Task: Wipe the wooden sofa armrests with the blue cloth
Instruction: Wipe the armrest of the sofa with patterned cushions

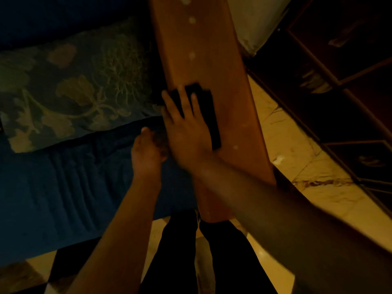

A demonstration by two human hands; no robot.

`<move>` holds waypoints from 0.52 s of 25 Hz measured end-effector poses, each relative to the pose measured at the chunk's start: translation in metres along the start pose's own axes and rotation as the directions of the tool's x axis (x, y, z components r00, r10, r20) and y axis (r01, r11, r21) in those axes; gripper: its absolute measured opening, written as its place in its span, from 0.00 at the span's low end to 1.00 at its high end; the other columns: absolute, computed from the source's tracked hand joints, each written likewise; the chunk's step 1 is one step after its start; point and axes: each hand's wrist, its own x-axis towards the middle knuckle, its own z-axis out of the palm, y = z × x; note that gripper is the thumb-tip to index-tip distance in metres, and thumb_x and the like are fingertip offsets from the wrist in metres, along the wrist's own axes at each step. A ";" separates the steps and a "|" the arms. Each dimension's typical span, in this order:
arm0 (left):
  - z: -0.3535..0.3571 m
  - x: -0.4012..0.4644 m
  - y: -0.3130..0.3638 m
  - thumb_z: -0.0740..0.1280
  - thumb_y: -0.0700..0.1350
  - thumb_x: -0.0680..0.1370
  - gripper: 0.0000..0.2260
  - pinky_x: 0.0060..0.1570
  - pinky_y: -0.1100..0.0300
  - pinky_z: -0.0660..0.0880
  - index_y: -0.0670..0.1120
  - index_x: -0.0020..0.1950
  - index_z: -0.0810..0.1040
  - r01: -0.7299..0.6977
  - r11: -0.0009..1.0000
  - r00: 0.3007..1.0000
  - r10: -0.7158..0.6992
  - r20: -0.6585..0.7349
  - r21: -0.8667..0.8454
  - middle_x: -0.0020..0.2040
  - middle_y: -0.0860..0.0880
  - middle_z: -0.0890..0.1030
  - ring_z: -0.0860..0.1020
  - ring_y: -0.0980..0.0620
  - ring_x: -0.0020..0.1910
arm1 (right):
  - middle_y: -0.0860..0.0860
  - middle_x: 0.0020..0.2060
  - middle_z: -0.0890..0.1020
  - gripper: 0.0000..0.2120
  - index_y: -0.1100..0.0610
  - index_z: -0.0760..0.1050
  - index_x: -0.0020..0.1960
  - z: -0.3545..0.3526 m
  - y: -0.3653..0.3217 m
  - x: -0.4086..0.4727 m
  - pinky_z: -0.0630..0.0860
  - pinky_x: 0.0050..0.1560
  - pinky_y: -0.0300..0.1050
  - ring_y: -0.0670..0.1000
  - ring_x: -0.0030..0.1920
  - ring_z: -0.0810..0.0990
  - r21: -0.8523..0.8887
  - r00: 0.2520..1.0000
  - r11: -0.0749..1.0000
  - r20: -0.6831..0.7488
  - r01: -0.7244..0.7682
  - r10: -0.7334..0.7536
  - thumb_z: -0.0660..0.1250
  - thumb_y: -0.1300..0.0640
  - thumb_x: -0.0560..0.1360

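A long wooden armrest (201,45) runs from the top centre down towards me, with pale spots along it. My right hand (186,128) lies flat on it with fingers spread, pressing down a dark folded cloth (209,111) that looks almost black in the dim light. The cloth shows between and to the right of my fingers. My left hand (147,153) rests on the blue sofa seat (63,187) just left of the armrest, fingers curled; whether it holds anything is hidden in the shadow.
A flowered cushion (70,88) lies on the seat at the left. Pale marbled floor tiles (292,149) run to the right of the armrest, with dark wooden furniture (350,81) beyond. My dark trouser legs (180,251) stand at the bottom centre.
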 end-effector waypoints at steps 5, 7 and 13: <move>0.019 -0.040 -0.025 0.53 0.59 0.85 0.24 0.48 0.47 0.80 0.43 0.58 0.81 0.077 0.985 0.993 -0.090 0.082 0.157 0.52 0.42 0.85 0.84 0.44 0.52 | 0.51 0.85 0.51 0.39 0.44 0.56 0.83 0.034 0.011 -0.184 0.49 0.81 0.65 0.61 0.84 0.47 0.269 0.986 0.950 -0.021 -0.157 0.168 0.65 0.38 0.76; 0.030 -0.045 -0.035 0.53 0.59 0.85 0.25 0.59 0.40 0.78 0.41 0.61 0.80 0.020 0.974 0.997 -0.037 0.071 0.226 0.55 0.39 0.84 0.82 0.41 0.56 | 0.51 0.84 0.54 0.38 0.41 0.57 0.83 0.038 0.034 -0.190 0.48 0.80 0.67 0.63 0.83 0.48 0.288 0.945 0.906 -0.010 -0.311 0.327 0.61 0.30 0.76; 0.055 -0.024 -0.012 0.51 0.61 0.85 0.28 0.59 0.46 0.76 0.40 0.69 0.76 0.028 0.976 0.999 -0.020 -0.036 0.218 0.61 0.40 0.82 0.81 0.44 0.56 | 0.55 0.77 0.68 0.40 0.34 0.48 0.81 0.022 0.116 -0.064 0.77 0.57 0.62 0.66 0.67 0.76 0.558 0.789 0.608 0.152 -0.565 0.595 0.53 0.22 0.74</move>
